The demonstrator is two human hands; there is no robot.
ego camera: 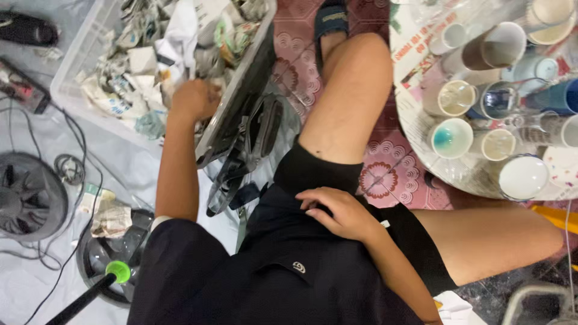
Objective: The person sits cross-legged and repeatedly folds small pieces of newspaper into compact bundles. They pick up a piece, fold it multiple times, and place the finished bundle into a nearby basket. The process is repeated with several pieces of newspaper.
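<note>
One hand (194,99) reaches into the paper-filled bin (72,78), near its rim

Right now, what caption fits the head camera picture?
Left hand reaches into a bin of crumpled paper; right hand rests on shorts.

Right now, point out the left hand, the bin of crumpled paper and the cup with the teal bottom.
left hand (194,99), head view, on its back.
bin of crumpled paper (77,66), head view, on its clear left wall.
cup with the teal bottom (451,138), head view, on its inside.
</note>
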